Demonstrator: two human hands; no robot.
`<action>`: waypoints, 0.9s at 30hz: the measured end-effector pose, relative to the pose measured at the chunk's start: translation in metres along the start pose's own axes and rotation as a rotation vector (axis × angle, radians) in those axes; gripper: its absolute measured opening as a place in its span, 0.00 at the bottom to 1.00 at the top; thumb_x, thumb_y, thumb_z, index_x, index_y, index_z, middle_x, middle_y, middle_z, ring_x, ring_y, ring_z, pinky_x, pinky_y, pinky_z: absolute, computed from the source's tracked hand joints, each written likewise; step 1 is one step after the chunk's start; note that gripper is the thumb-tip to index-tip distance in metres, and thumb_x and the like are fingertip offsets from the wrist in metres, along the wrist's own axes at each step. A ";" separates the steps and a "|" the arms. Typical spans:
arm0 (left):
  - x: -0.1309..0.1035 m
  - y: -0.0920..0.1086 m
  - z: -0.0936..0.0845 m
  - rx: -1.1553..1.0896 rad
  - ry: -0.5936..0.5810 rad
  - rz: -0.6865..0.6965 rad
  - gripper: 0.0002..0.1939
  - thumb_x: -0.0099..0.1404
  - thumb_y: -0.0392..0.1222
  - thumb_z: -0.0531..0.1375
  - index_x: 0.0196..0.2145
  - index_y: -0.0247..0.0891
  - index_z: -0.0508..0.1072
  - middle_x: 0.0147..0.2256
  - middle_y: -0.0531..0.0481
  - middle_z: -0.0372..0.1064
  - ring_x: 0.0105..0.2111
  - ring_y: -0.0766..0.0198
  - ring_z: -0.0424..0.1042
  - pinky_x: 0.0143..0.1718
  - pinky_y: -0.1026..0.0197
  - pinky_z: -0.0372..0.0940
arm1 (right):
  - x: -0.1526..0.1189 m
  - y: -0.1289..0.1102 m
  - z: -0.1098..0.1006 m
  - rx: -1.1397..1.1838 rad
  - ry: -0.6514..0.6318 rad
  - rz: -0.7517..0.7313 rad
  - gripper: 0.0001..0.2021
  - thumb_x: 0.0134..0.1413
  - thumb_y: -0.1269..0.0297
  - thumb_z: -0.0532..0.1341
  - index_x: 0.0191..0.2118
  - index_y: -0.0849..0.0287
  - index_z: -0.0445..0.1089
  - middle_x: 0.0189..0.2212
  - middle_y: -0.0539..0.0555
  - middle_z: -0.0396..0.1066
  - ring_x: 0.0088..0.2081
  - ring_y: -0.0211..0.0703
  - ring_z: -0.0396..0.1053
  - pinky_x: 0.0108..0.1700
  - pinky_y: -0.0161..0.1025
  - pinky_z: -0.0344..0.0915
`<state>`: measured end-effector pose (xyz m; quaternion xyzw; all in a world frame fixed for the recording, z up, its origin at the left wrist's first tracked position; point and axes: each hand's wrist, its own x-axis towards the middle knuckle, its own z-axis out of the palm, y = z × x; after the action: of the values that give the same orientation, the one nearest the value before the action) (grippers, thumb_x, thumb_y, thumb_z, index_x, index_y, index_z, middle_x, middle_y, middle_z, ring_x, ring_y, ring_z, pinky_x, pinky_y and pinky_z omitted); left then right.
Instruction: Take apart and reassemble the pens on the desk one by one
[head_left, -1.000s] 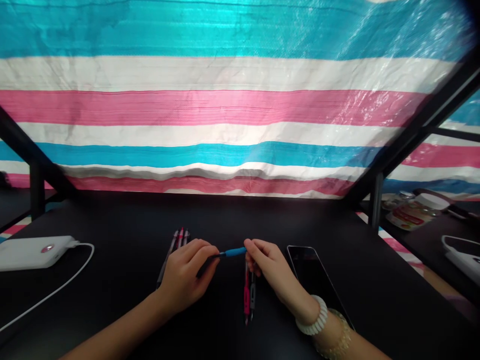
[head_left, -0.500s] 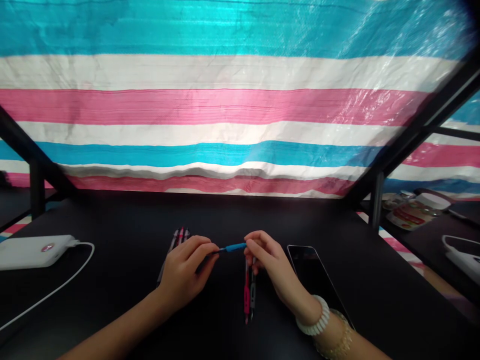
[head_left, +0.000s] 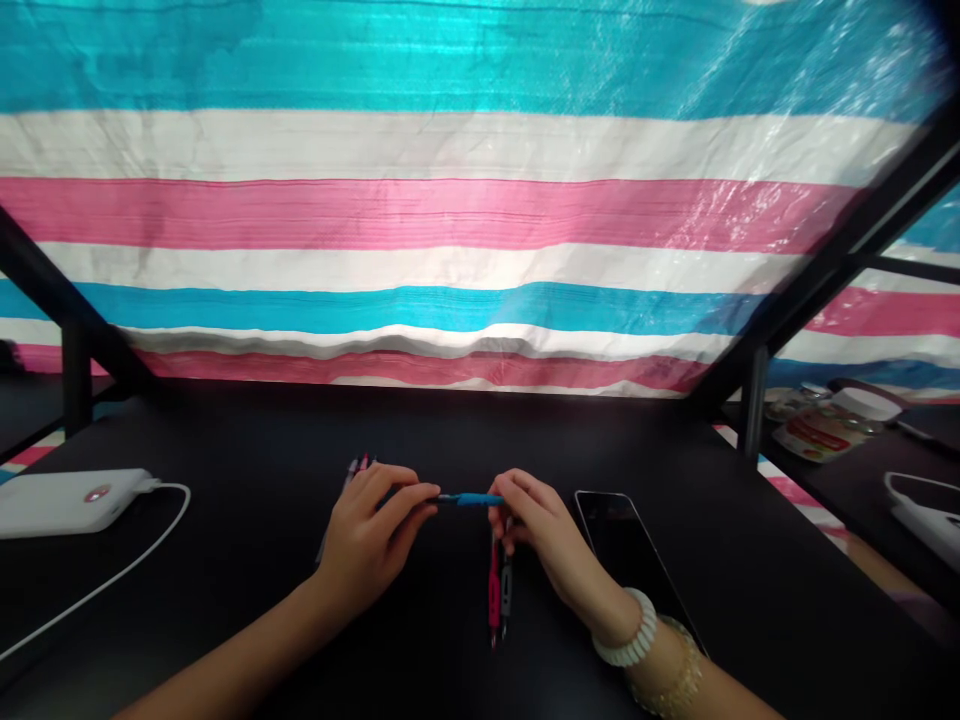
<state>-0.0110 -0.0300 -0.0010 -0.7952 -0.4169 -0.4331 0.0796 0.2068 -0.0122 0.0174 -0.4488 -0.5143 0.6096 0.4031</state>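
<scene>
A blue pen (head_left: 477, 499) is held level between both hands, above the black table. The fingertips of my left hand (head_left: 379, 520) pinch its left end, and my right hand (head_left: 536, 515) pinches its right end. Just below my right hand's fingers, a pink pen (head_left: 494, 597) and a grey pen (head_left: 506, 592) lie side by side, their upper ends partly hidden by the fingers. Several more pens (head_left: 351, 472) lie behind my left hand, which covers most of them.
On the black table (head_left: 247, 440), a white power bank (head_left: 71, 503) with a white cable (head_left: 120, 585) sits at the left. A dark phone (head_left: 626, 545) lies beside my right forearm. Black frame bars flank the table, and a jar (head_left: 829, 425) stands beyond at the right.
The blue pen has turned from a slight tilt to nearly level and shows more of its length. My left hand has risen slightly; my right fingers have shifted slightly down.
</scene>
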 end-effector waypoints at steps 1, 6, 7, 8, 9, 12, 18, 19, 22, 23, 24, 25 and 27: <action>0.000 0.000 0.000 -0.009 0.001 0.001 0.11 0.66 0.32 0.61 0.46 0.41 0.74 0.38 0.48 0.69 0.38 0.61 0.70 0.44 0.55 0.65 | 0.000 0.000 0.000 -0.027 -0.012 0.003 0.20 0.59 0.46 0.60 0.27 0.59 0.65 0.22 0.48 0.65 0.22 0.34 0.61 0.23 0.32 0.58; -0.002 0.000 -0.001 -0.043 0.017 -0.034 0.12 0.67 0.32 0.61 0.47 0.42 0.75 0.42 0.46 0.67 0.39 0.61 0.70 0.40 0.58 0.66 | 0.001 -0.002 0.001 -0.073 0.001 -0.021 0.21 0.55 0.46 0.64 0.26 0.59 0.62 0.20 0.46 0.64 0.20 0.32 0.59 0.24 0.31 0.57; -0.002 -0.001 -0.001 -0.041 0.022 -0.040 0.12 0.67 0.32 0.61 0.47 0.42 0.75 0.42 0.47 0.67 0.39 0.62 0.69 0.40 0.59 0.66 | 0.002 -0.001 0.001 -0.042 0.000 -0.024 0.21 0.54 0.45 0.65 0.27 0.59 0.62 0.20 0.46 0.65 0.21 0.32 0.60 0.24 0.31 0.58; -0.002 -0.001 -0.001 -0.038 0.025 -0.043 0.12 0.67 0.32 0.61 0.47 0.42 0.75 0.41 0.47 0.67 0.38 0.62 0.69 0.39 0.59 0.66 | 0.002 -0.001 0.001 -0.007 -0.005 -0.023 0.21 0.53 0.44 0.65 0.29 0.58 0.63 0.20 0.46 0.65 0.21 0.32 0.60 0.24 0.31 0.58; -0.001 -0.001 0.000 -0.037 0.028 -0.043 0.12 0.67 0.32 0.61 0.47 0.42 0.75 0.41 0.47 0.67 0.38 0.62 0.69 0.39 0.59 0.66 | 0.002 0.000 0.001 0.029 -0.017 -0.012 0.22 0.53 0.42 0.64 0.30 0.58 0.64 0.20 0.46 0.66 0.20 0.33 0.61 0.24 0.32 0.59; -0.001 -0.001 0.000 -0.038 0.031 -0.029 0.13 0.66 0.31 0.61 0.47 0.42 0.75 0.40 0.47 0.67 0.38 0.62 0.69 0.41 0.57 0.66 | 0.002 0.002 0.000 0.079 -0.094 0.078 0.26 0.57 0.36 0.56 0.33 0.59 0.67 0.20 0.49 0.68 0.19 0.36 0.64 0.22 0.33 0.57; -0.001 -0.002 -0.001 -0.020 0.032 -0.016 0.14 0.65 0.30 0.62 0.48 0.42 0.75 0.40 0.47 0.69 0.39 0.60 0.70 0.48 0.51 0.65 | 0.002 0.001 0.000 -0.110 -0.141 0.015 0.25 0.60 0.44 0.59 0.22 0.60 0.63 0.17 0.48 0.64 0.17 0.32 0.58 0.23 0.33 0.54; -0.001 -0.002 -0.001 -0.022 0.040 -0.021 0.14 0.65 0.31 0.62 0.48 0.41 0.75 0.40 0.47 0.69 0.38 0.60 0.70 0.48 0.52 0.65 | 0.002 0.000 0.000 -0.097 -0.114 0.006 0.22 0.58 0.46 0.61 0.23 0.59 0.63 0.17 0.47 0.64 0.18 0.32 0.58 0.24 0.33 0.54; 0.000 -0.003 -0.001 -0.024 0.084 -0.027 0.13 0.64 0.32 0.64 0.46 0.41 0.75 0.39 0.48 0.71 0.37 0.61 0.71 0.47 0.53 0.66 | 0.002 0.000 0.000 0.006 -0.072 0.030 0.16 0.52 0.52 0.66 0.29 0.58 0.64 0.19 0.45 0.63 0.20 0.32 0.58 0.24 0.32 0.55; 0.000 -0.004 -0.002 -0.024 0.102 -0.026 0.12 0.64 0.32 0.64 0.45 0.41 0.75 0.38 0.48 0.72 0.37 0.60 0.71 0.46 0.53 0.66 | 0.002 0.000 0.000 0.047 -0.072 0.044 0.15 0.51 0.54 0.67 0.30 0.58 0.64 0.20 0.45 0.63 0.21 0.33 0.59 0.24 0.32 0.56; 0.001 -0.004 -0.002 -0.026 0.118 -0.022 0.12 0.63 0.32 0.65 0.45 0.41 0.75 0.38 0.48 0.72 0.37 0.60 0.71 0.45 0.54 0.66 | 0.001 0.000 0.000 0.085 -0.078 0.058 0.14 0.49 0.57 0.68 0.31 0.58 0.64 0.20 0.45 0.64 0.21 0.33 0.59 0.24 0.32 0.57; 0.002 -0.004 -0.002 -0.029 0.134 -0.017 0.12 0.62 0.32 0.66 0.44 0.41 0.75 0.37 0.49 0.73 0.36 0.60 0.71 0.44 0.55 0.67 | 0.001 0.000 0.000 0.117 -0.085 0.071 0.13 0.49 0.59 0.67 0.31 0.58 0.64 0.20 0.45 0.64 0.22 0.33 0.59 0.25 0.32 0.57; 0.003 -0.003 -0.003 -0.042 0.153 -0.011 0.13 0.61 0.33 0.67 0.44 0.40 0.75 0.36 0.49 0.74 0.36 0.60 0.71 0.42 0.56 0.67 | 0.000 0.000 -0.001 0.172 -0.091 0.093 0.11 0.47 0.62 0.67 0.32 0.58 0.63 0.20 0.45 0.64 0.22 0.34 0.60 0.25 0.33 0.57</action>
<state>-0.0144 -0.0278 0.0026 -0.7589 -0.4048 -0.5018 0.0921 0.2074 -0.0117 0.0171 -0.4078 -0.4566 0.6892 0.3875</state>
